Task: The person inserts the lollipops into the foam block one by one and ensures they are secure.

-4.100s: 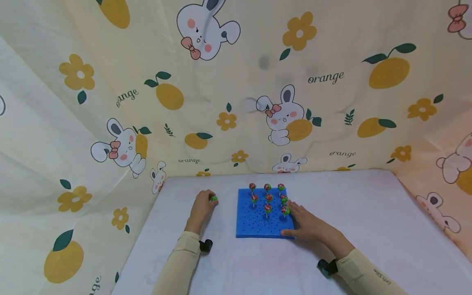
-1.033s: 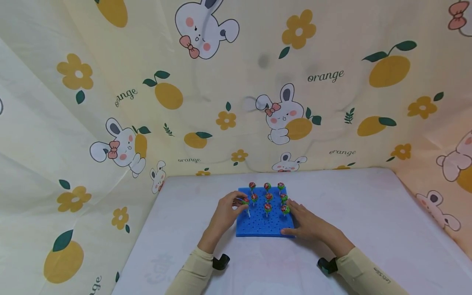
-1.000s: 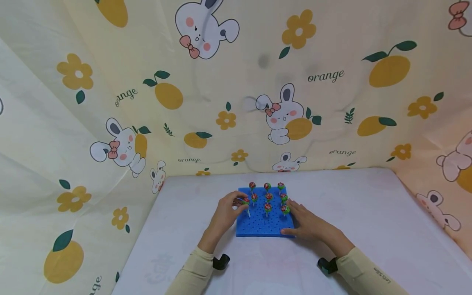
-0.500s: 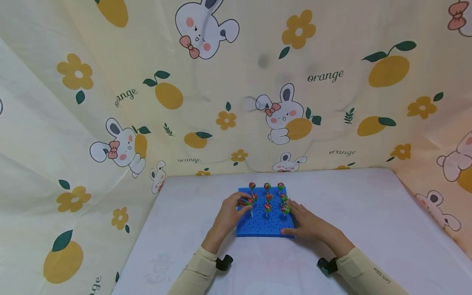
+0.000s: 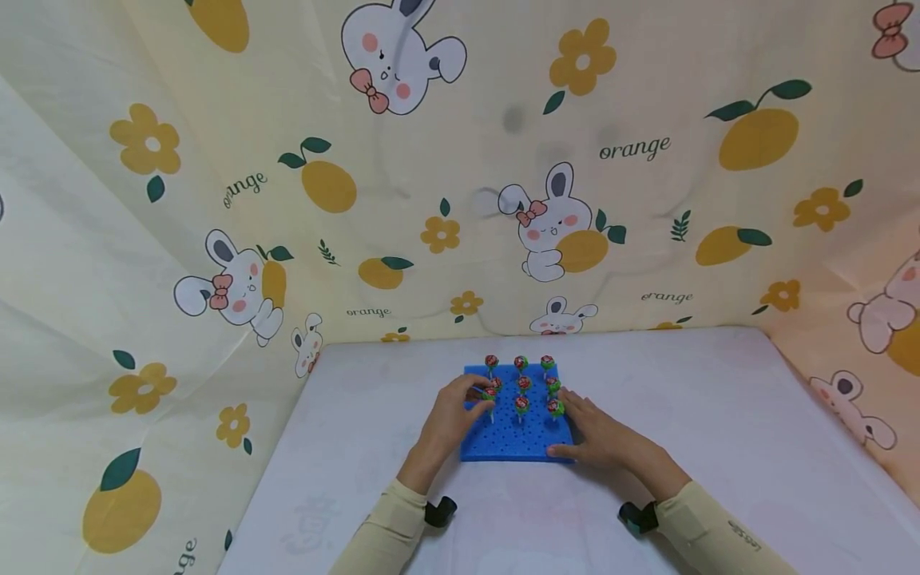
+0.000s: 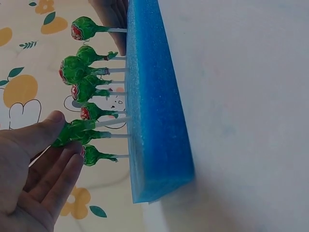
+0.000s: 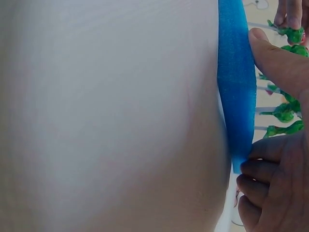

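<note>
Foam block (image 5: 514, 435), thick, blue and dotted with holes, lies flat on the white surface (image 5: 719, 447), lollipops (image 5: 521, 385) standing in it on white sticks. Left hand (image 5: 449, 415) pinches a green-wrapped lollipop (image 6: 72, 133), stick in the foam. Right hand (image 5: 600, 439) lies flat, fingers straight, pressing the block's right edge.

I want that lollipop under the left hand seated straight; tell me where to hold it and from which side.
Pinch the lollipop on its wrapped head or the stick just under it, coming from above on the left. Its stick points down into the blue foam board, and neighbours crowd its right. The left hand already holds it there.
</note>
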{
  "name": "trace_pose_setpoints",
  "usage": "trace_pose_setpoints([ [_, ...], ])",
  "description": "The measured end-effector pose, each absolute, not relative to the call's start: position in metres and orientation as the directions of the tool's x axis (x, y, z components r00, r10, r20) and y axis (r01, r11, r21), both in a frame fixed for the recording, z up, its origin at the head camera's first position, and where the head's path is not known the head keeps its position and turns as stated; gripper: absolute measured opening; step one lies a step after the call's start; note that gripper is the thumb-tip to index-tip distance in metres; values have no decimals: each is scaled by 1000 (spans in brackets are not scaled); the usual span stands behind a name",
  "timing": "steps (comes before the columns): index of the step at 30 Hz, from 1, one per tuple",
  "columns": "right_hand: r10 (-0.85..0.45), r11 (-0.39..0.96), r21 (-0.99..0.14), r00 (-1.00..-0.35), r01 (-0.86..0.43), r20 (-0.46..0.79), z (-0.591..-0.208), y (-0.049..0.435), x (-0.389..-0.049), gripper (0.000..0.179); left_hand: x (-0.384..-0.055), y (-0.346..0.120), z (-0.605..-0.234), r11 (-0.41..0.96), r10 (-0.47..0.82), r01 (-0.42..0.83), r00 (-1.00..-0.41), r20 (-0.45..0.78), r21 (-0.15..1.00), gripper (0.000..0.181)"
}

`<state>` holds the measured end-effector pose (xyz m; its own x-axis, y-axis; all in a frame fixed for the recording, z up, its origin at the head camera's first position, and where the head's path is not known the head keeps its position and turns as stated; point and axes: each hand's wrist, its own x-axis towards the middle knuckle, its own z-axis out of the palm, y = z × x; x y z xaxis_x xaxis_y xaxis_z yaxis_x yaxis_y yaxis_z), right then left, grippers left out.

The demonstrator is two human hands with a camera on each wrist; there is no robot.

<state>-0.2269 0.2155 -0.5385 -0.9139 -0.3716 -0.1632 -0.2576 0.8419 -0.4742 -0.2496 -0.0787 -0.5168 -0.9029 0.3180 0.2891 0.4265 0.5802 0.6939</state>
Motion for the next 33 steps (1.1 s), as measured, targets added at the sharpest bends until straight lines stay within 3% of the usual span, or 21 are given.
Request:
trace_pose_setpoints([
  [33,-387,832,-482,-910,-274,-152,-539,217,-225,116,-244,-77,-521,580,357,443,-893,276,683,28],
])
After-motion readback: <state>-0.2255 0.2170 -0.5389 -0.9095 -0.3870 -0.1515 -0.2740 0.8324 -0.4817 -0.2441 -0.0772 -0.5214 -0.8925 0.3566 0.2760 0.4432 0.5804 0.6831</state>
